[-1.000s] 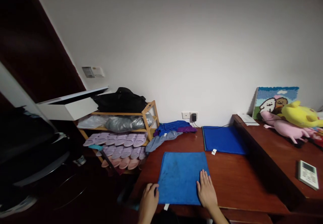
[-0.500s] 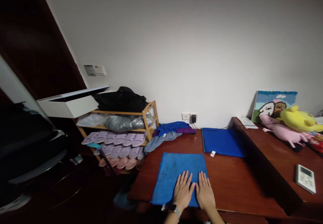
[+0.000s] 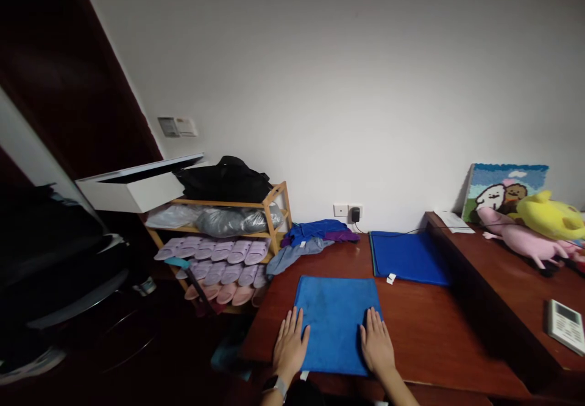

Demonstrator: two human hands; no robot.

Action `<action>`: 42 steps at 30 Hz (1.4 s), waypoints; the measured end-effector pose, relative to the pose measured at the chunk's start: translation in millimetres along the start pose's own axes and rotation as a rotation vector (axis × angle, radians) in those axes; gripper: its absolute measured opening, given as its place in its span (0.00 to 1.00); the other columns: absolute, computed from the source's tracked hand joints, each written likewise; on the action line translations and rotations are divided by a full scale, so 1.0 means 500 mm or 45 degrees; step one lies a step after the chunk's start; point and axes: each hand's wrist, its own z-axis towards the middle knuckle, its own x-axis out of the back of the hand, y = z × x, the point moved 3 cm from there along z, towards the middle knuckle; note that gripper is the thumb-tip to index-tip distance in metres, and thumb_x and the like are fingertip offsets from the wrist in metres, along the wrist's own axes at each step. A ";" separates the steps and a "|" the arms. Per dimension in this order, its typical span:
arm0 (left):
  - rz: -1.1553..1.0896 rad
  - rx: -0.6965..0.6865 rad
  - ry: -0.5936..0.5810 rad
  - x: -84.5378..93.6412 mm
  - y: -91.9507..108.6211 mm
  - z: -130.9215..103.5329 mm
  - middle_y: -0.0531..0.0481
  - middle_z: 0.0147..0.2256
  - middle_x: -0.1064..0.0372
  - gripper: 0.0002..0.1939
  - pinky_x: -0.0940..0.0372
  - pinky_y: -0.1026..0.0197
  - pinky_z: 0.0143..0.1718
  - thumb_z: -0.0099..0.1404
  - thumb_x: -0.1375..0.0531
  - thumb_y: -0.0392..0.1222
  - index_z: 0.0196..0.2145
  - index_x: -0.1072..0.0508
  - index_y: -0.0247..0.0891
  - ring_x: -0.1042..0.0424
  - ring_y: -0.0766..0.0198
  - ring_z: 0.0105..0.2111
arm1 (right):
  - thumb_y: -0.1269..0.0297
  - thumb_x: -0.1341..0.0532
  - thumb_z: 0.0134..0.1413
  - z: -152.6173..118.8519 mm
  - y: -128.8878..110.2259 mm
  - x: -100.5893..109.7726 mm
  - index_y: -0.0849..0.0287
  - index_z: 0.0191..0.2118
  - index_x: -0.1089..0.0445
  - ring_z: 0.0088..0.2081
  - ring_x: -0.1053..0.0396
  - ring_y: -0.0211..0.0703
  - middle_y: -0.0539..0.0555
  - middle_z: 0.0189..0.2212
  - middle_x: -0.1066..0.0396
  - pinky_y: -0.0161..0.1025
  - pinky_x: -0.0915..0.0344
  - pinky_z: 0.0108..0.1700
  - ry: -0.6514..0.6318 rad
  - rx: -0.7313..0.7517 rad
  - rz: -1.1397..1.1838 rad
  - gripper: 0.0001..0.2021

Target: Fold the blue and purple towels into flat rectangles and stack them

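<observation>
A light-blue cloth with dark smudges lies flat and roughly square on the brown wooden table. My left hand, with a watch at its wrist, rests along the cloth's left edge, palm down and fingers stretched out. On the right edge of the same cloth lies my right hand, also flat with fingers extended. A small white tag sticks out at the cloth's near edge. Neither hand grips anything.
Behind lies a flat stack of darker blue cloths; crumpled blue and purple cloths sit left of it. A shoe rack with slippers stands at left. Plush toys and a calculator-like device occupy the raised right surface.
My left hand has slid left from the cloth's middle to its left edge, so my hands are farther apart. My right hand stays at the right edge. The view has shifted slightly.
</observation>
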 end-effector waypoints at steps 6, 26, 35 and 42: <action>-0.007 0.002 0.002 -0.002 0.003 -0.002 0.46 0.72 0.55 0.35 0.49 0.46 0.70 0.76 0.59 0.59 0.72 0.47 0.37 0.52 0.52 0.71 | 0.54 0.62 0.70 0.089 -0.017 0.038 0.73 0.72 0.54 0.74 0.61 0.50 0.61 0.73 0.58 0.48 0.62 0.73 0.013 0.021 -0.026 0.34; -0.231 -0.312 -0.059 -0.023 0.290 0.113 0.48 0.72 0.52 0.32 0.53 0.46 0.72 0.77 0.62 0.59 0.71 0.45 0.45 0.52 0.56 0.72 | 0.55 0.62 0.69 0.111 -0.008 0.011 0.72 0.73 0.56 0.74 0.64 0.49 0.59 0.74 0.61 0.47 0.64 0.73 -0.048 -0.001 -0.020 0.34; -0.036 0.016 -0.009 0.004 0.035 0.129 0.44 0.72 0.55 0.35 0.52 0.46 0.71 0.76 0.60 0.58 0.72 0.47 0.37 0.55 0.52 0.72 | 0.54 0.61 0.69 0.112 -0.012 0.004 0.73 0.73 0.57 0.74 0.62 0.50 0.61 0.74 0.61 0.48 0.63 0.73 -0.053 -0.043 -0.020 0.34; -0.020 0.008 0.062 -0.008 0.040 0.126 0.42 0.72 0.52 0.36 0.51 0.44 0.70 0.76 0.60 0.59 0.71 0.46 0.35 0.53 0.51 0.72 | 0.59 0.61 0.69 0.185 -0.018 0.034 0.74 0.73 0.56 0.74 0.62 0.50 0.63 0.74 0.59 0.45 0.66 0.73 0.010 -0.015 -0.059 0.33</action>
